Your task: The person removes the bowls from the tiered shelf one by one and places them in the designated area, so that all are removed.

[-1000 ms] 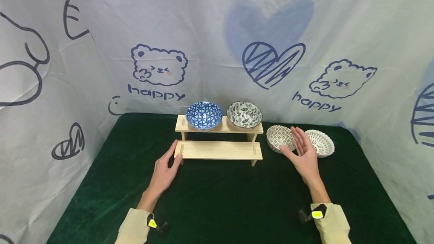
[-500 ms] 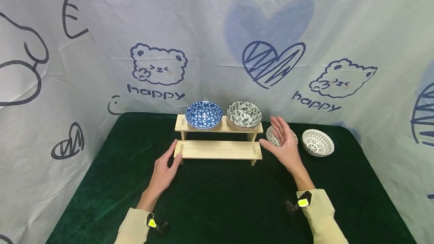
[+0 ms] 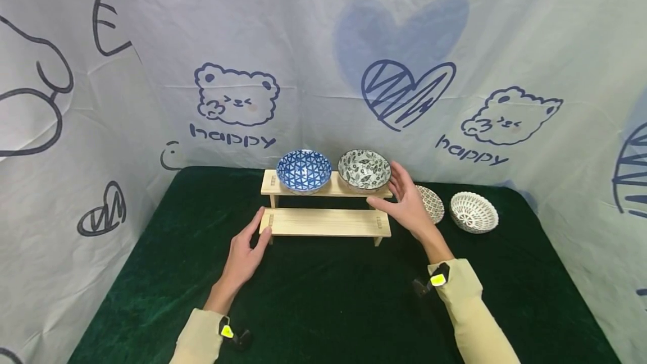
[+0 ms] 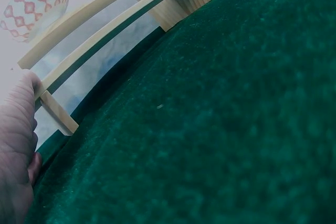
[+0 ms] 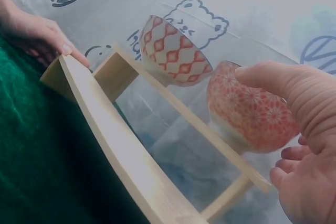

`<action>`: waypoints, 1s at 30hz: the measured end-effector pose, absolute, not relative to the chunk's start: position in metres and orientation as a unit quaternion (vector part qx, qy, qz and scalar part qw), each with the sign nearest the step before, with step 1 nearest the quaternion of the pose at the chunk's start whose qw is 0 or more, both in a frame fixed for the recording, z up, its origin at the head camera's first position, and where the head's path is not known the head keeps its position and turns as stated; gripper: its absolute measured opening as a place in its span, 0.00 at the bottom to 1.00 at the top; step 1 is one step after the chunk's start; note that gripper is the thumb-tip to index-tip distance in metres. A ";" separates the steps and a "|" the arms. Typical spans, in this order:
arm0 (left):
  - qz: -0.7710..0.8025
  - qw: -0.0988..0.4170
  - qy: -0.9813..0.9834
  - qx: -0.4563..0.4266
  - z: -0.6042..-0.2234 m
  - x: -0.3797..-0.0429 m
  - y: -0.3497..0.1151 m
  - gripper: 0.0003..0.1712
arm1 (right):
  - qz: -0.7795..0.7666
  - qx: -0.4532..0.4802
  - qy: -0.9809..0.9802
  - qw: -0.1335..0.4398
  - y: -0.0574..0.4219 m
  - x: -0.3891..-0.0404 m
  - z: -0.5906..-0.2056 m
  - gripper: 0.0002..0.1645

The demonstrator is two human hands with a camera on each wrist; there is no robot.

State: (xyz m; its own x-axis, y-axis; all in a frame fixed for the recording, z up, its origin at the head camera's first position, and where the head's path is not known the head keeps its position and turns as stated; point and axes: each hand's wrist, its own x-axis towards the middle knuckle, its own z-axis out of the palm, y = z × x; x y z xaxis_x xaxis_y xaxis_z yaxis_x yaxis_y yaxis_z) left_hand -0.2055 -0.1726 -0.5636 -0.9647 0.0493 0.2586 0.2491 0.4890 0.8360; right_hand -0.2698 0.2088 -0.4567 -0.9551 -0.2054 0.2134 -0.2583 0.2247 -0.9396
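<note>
Leaf-patterned bowl [image 3: 364, 170] set atop a wooden stand [image 3: 326, 222] — flanked by the right hand [image 3: 408, 206], fingers parted, nothing held, touch unclear — blue bowl [image 3: 304, 171] placed alongside, stand's left end pinched by the left hand [image 3: 242, 258], green cloth [image 3: 323, 302] beneath

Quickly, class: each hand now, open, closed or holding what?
Left hand: holding the wooden stand.
Right hand: open, beside the leaf-patterned bowl.

Green cloth [image 3: 323, 302], wooden stand [image 3: 326, 222], two bowls [image 3: 474, 213] beside it
</note>
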 end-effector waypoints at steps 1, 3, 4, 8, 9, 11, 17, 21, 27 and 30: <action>-0.499 0.100 -0.857 -0.086 -0.564 -0.206 -0.173 0.36 | 0.611 0.150 -0.777 0.017 0.207 -0.271 -0.456 0.63; -0.499 0.101 -0.856 -0.087 -0.564 -0.206 -0.173 0.36 | 0.622 0.152 -0.768 0.010 0.204 -0.275 -0.456 0.63; -0.499 0.102 -0.856 -0.088 -0.564 -0.206 -0.173 0.36 | 0.627 0.154 -0.763 0.007 0.203 -0.276 -0.456 0.64; -0.498 0.103 -0.857 -0.087 -0.564 -0.206 -0.173 0.36 | 0.644 0.141 -0.752 -0.007 0.199 -0.279 -0.453 0.66; -0.496 0.103 -0.858 -0.086 -0.564 -0.206 -0.173 0.36 | 0.646 0.136 -0.751 -0.008 0.198 -0.280 -0.453 0.67; -0.495 0.104 -0.858 -0.084 -0.564 -0.206 -0.173 0.36 | 0.648 0.129 -0.750 -0.010 0.196 -0.281 -0.452 0.68; -0.495 0.106 -0.858 -0.087 -0.563 -0.205 -0.172 0.36 | 0.657 0.127 -0.743 -0.002 0.191 -0.284 -0.452 0.68; -0.493 0.103 -0.859 -0.085 -0.562 -0.205 -0.172 0.36 | 0.664 0.125 -0.737 0.001 0.189 -0.284 -0.452 0.68; -0.496 0.099 -0.858 -0.083 -0.562 -0.204 -0.172 0.36 | 0.657 0.111 -0.746 0.002 0.186 -0.288 -0.452 0.70; -0.497 0.098 -0.858 -0.083 -0.562 -0.204 -0.172 0.36 | 0.643 0.091 -0.760 0.000 0.183 -0.288 -0.451 0.71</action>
State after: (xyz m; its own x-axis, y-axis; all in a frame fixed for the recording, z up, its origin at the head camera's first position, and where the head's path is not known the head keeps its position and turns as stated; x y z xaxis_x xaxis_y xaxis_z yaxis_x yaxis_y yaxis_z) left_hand -0.2045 -0.1724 -0.5620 -0.9671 0.0451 0.2503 0.2394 0.4932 0.8363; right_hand -0.2876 0.1833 -0.4506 -0.9835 -0.1381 0.1169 -0.1381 0.1559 -0.9781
